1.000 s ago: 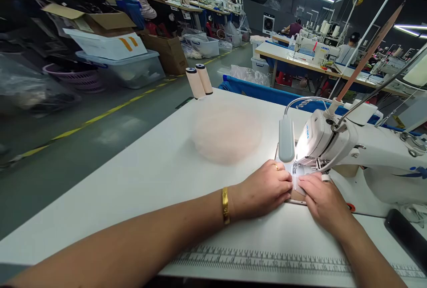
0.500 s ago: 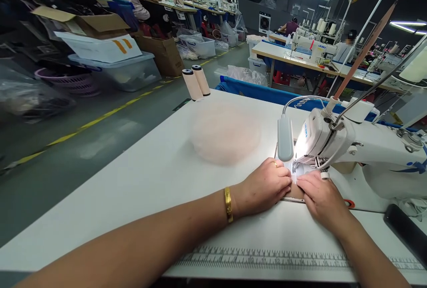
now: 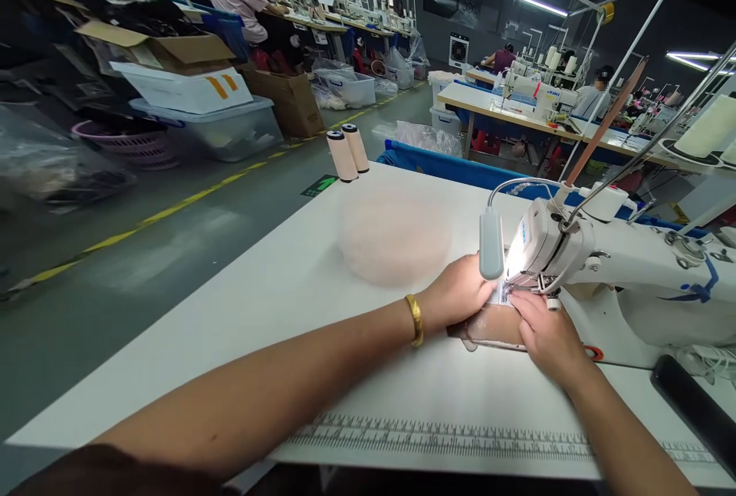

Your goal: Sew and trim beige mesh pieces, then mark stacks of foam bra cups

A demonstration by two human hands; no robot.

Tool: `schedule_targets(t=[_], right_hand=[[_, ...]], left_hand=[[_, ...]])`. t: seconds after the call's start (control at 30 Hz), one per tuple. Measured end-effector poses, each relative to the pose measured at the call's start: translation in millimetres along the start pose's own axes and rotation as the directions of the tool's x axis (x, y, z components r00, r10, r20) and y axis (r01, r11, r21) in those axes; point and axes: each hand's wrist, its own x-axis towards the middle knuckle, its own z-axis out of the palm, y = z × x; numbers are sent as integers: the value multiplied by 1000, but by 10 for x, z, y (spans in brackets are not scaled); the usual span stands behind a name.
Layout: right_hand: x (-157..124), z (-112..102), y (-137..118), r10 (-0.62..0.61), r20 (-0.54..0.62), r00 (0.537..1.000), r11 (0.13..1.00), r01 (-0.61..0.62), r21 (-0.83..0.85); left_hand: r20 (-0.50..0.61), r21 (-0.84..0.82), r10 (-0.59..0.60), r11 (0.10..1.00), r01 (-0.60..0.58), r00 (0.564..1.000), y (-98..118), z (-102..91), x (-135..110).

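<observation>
A small white fabric piece (image 3: 497, 293) lies under the needle area of the white sewing machine (image 3: 534, 247). My left hand (image 3: 463, 290), with a gold bracelet at the wrist, grips its left side, the thumb near the needle. The lamp head (image 3: 491, 243) hides some of those fingers. On the other side of the needle, my right hand (image 3: 549, 339) has its fingertips closed together and pressed on the piece's near right edge. A brown plate (image 3: 497, 325) shows on the machine bed between my hands.
A hazy pale-pink round heap (image 3: 396, 239) rests left of the machine. Two thread cones (image 3: 349, 152) stand at the table's far corner. A black phone-like object (image 3: 693, 404) lies at right, and a printed ruler (image 3: 437, 438) runs along the front edge. Other people sit at machines beyond.
My left hand has shifted left and away from me, uncovering more of the brown plate. My right hand stays near the needle. The view has turned slightly.
</observation>
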Motion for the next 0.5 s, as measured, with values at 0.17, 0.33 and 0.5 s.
schedule_targets(t=[0.17,0.33,0.5], right_hand=[[1,31,17,-4,-13,1000,1000,5,26],[-8,0,-3,-48,-82,995,999,49,18],[-60,-54,-45,-110,-167,980,994,109,-12]], left_hand=[[-3,-69,-155,986,154,988,-102,151,454],[24,-200,-272,942,271,962,-136,343,608],[-8,-414,-378,844,341,926,-16,63,381]])
